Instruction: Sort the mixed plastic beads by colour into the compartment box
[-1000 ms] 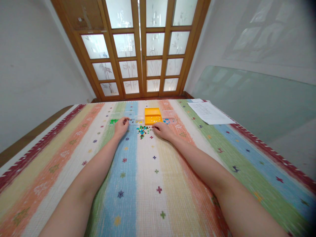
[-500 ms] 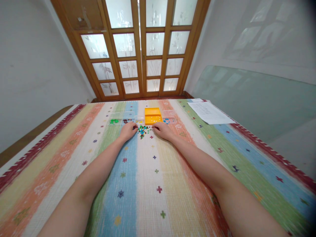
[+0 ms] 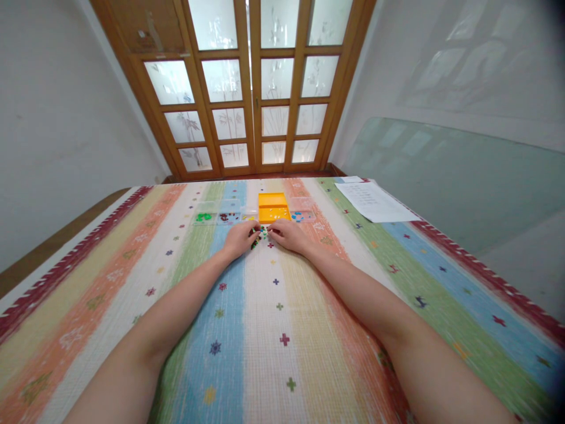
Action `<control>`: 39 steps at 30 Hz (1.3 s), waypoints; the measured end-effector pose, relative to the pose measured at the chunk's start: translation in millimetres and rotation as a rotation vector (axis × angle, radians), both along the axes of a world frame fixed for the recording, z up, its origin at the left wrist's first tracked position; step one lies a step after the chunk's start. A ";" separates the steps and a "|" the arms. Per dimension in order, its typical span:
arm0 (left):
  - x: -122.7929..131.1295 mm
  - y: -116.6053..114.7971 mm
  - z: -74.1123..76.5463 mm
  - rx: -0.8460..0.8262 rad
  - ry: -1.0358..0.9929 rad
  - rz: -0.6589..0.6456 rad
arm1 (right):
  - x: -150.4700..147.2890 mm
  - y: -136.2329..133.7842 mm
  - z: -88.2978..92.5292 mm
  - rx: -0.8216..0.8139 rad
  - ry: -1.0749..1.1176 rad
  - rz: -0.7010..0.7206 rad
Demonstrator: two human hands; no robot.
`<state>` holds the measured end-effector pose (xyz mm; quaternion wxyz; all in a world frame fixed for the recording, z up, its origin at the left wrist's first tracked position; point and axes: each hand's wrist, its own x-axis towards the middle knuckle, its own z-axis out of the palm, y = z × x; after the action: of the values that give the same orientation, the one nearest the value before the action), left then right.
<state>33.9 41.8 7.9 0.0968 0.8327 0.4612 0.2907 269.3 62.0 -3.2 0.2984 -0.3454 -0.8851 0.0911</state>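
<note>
A loose pile of tiny blue, green and dark red pieces lies on the striped cloth, partly covered by my hands. My left hand reaches over the pile's left side with its fingertips bent together. From the right, my right hand touches the pile's edge, its thumb and fingers pinched. Whatever sits between either hand's fingertips is too small to make out. Just beyond them stands an open orange box with pale pieces inside. Clear boxes hold green pieces, dark red pieces, yellow pieces and blue pieces.
Printed paper sheets lie at the far right of the table. The patterned tablecloth spreads toward me under both forearms. Behind the table are wooden doors with frosted panes, and a glass panel leans against the right wall.
My left hand has moved right, over the pile, and now covers much of it. My right hand has shifted slightly left, so the hands are closer together.
</note>
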 end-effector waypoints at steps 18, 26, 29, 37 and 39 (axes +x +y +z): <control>4.8 -4.9 0.8 0.020 0.051 -0.068 | 2.5 3.4 2.6 0.006 0.034 -0.125; -3.8 1.1 0.3 0.064 0.133 -0.046 | 38.5 33.4 -3.5 0.068 0.197 -0.614; -5.0 2.4 -0.3 0.065 0.130 -0.056 | 48.2 39.5 -6.9 0.078 0.216 -0.732; -4.7 2.4 -1.2 0.070 0.128 -0.106 | 51.9 44.4 -12.6 0.074 0.185 -0.832; -2.5 0.0 -0.3 0.077 0.128 -0.118 | 48.0 43.3 -13.5 0.092 0.171 -0.795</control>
<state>31.4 41.9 7.5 0.0522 0.8784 0.4051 0.2481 317.2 105.4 -16.7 0.3980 -0.6382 -0.6577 -0.0425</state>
